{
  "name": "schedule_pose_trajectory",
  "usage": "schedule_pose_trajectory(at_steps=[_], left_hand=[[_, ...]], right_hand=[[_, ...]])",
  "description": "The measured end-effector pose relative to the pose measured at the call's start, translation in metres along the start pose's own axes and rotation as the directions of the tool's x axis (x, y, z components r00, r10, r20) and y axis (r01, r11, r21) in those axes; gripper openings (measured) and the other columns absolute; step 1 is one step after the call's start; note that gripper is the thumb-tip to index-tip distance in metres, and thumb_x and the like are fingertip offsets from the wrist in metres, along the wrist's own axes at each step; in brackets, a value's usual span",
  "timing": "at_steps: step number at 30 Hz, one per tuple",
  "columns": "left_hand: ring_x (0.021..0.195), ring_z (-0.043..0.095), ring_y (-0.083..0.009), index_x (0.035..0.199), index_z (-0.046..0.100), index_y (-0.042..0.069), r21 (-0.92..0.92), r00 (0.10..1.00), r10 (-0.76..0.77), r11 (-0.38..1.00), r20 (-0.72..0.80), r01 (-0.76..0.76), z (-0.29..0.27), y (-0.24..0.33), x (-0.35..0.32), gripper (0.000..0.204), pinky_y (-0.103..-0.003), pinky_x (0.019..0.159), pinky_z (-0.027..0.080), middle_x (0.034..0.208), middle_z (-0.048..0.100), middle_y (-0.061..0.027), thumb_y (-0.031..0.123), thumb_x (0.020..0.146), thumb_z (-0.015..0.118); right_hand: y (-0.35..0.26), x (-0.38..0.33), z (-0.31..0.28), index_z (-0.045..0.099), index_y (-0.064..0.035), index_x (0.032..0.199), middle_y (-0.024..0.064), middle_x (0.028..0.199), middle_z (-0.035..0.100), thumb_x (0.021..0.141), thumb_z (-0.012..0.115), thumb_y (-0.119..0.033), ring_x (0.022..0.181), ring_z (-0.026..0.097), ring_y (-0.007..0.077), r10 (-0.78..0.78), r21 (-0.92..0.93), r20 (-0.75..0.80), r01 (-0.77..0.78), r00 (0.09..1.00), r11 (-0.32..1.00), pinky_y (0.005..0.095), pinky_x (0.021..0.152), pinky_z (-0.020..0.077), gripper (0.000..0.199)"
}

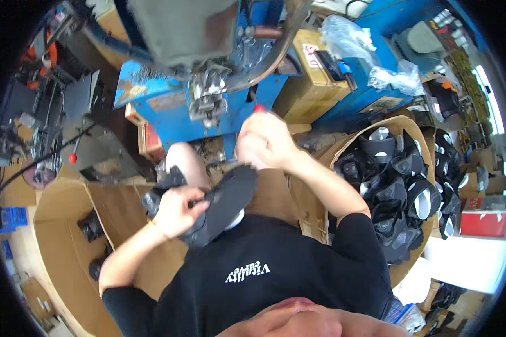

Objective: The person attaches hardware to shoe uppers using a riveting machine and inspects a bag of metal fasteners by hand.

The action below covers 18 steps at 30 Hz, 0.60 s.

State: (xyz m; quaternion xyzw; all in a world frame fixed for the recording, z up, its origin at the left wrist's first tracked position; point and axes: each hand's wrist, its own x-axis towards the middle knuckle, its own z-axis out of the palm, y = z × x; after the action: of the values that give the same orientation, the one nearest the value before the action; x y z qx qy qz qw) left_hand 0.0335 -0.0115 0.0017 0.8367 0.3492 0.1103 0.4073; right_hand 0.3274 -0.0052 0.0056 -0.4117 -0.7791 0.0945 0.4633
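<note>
My left hand (177, 212) is closed on the edge of a black shoe (230, 199), held low in front of my body. Its flat, oval dark sole is turned up, and my fingers hide part of it. Further forward, my right hand (267, 137) is curled round the end of a lever with a red knob (258, 108), which shows just above the knuckles. Ahead of me stands a blue machine (168, 109) with a metal clamp-like head (209, 104).
To my right, a large cardboard box (413, 124) holds several black shoes with white inside. Another open cardboard box (62, 224) at the left holds a few dark pieces. A taped carton (303, 92) stands beside the machine. A second red-knobbed lever (73, 158) is at the left.
</note>
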Motion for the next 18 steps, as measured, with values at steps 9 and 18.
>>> schedule_pose_trajectory(at_steps=[9, 18], left_hand=[[0.069, 0.059, -0.0161, 0.094, 0.065, -0.004, -0.081, 0.946, 0.027, 0.995, -0.324, -0.056, 0.033, 0.026, 0.031, 0.021, -0.028, 0.064, 0.047, 0.08, 0.06, -0.0095, 0.008, 0.078, 0.073], [0.075, 0.052, -0.0058, 0.102, 0.065, -0.002, -0.396, 0.997, 0.035, 0.918, 0.075, -0.002, 0.02, 0.004, 0.055, 0.022, -0.022, 0.067, 0.044, 0.085, 0.057, -0.0015, 0.004, 0.082, 0.071]], right_hand=[[-0.06, -0.082, 0.01, 0.054, 0.0013, 0.085, 0.0104, 0.072, 0.058, 0.08, 0.073, -0.032, 0.063, 0.058, 0.0197, 0.848, 0.148, 0.146, -0.858, 0.51, 0.491, 0.0328, 0.057, 0.0461, 0.039], [-0.037, -0.065, 0.0, 0.058, 0.0024, 0.093, 0.0113, 0.071, 0.063, 0.084, 0.06, -0.013, 0.051, 0.059, 0.0191, 0.688, 0.548, 0.663, -0.818, 0.296, -0.175, 0.0269, 0.044, 0.0463, 0.018]])
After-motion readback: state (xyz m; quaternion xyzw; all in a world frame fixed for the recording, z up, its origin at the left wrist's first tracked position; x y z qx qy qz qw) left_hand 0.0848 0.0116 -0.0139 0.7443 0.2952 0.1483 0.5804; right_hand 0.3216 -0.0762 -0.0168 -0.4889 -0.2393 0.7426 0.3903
